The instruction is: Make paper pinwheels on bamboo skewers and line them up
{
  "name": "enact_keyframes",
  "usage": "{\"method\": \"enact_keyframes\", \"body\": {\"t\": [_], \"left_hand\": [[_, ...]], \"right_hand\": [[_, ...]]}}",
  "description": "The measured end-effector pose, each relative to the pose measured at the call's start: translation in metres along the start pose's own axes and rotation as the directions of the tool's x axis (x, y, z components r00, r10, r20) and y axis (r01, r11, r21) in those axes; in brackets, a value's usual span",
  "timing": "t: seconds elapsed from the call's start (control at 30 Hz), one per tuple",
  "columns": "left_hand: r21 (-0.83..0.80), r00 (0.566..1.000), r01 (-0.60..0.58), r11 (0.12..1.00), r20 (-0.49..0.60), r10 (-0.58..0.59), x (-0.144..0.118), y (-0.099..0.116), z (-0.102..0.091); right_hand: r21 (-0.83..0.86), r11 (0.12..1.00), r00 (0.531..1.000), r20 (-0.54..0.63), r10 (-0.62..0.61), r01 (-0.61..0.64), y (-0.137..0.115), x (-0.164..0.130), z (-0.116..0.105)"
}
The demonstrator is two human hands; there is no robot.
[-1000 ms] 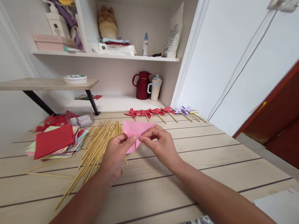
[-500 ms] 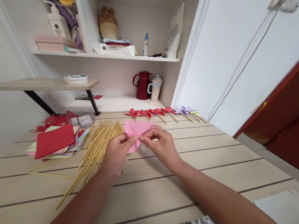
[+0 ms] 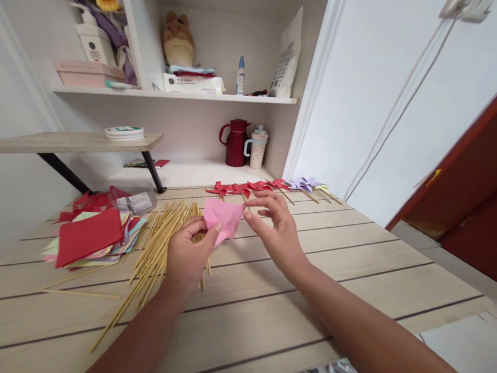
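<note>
Left hand [image 3: 186, 256] is pinching the folded pink paper square [image 3: 223, 218] by its lower corner, held up off the pale wooden plank table [image 3: 354, 265] so both sides stay reachable. Right hand [image 3: 280, 231], at its 3 o'clock, has fingers spread loose, just brushing the paper's edge. The loose pile of bamboo skewers [image 3: 160, 242] sits at the paper's 8 o'clock, handy; finished red paper pinwheels [image 3: 248, 189] are lined up at 12.

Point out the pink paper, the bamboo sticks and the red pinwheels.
pink paper [image 3: 225, 218], head view, middle of the folded sheet.
bamboo sticks [image 3: 156, 248], head view, middle of the pile.
red pinwheels [image 3: 248, 187], head view, middle of the row.
</note>
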State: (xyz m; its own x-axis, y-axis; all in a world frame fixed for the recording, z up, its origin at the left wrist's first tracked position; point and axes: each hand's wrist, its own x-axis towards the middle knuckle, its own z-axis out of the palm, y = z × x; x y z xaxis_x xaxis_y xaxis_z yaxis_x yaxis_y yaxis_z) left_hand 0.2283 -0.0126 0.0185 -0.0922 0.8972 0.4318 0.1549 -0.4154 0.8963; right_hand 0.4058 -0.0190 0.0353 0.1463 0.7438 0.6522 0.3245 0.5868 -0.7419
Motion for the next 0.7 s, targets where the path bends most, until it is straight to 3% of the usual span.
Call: {"method": "enact_keyframes", "body": {"t": [0.1,0.2,0.4,0.57,0.7], "left_hand": [[0.106,0.992,-0.129,0.986,0.016,0.128,-0.0018,0.0033,-0.0008],[0.164,0.970,-0.241,0.957,0.063,0.233,-0.0050,0.0041,0.0009],[0.212,0.951,-0.308,0.927,0.060,0.302,-0.0048,0.0004,0.0017],[0.194,0.948,-0.317,0.928,0.062,0.311,-0.0042,0.0009,0.0018],[0.175,0.952,-0.306,0.936,0.067,0.298,-0.0053,0.0034,0.0032]], "right_hand": [[-0.082,0.991,0.994,0.024,-0.107,0.108,-0.0035,0.0055,-0.0086],[-0.134,0.973,0.970,0.177,-0.164,0.189,-0.0054,0.0084,-0.0124],[-0.211,0.959,0.915,0.394,-0.092,0.188,-0.0020,0.0088,-0.0104],[-0.158,0.968,0.908,0.401,-0.119,0.197,-0.0016,0.0086,-0.0095],[-0.115,0.985,0.926,0.370,-0.074,0.125,-0.0022,0.0076,-0.0080]]}}
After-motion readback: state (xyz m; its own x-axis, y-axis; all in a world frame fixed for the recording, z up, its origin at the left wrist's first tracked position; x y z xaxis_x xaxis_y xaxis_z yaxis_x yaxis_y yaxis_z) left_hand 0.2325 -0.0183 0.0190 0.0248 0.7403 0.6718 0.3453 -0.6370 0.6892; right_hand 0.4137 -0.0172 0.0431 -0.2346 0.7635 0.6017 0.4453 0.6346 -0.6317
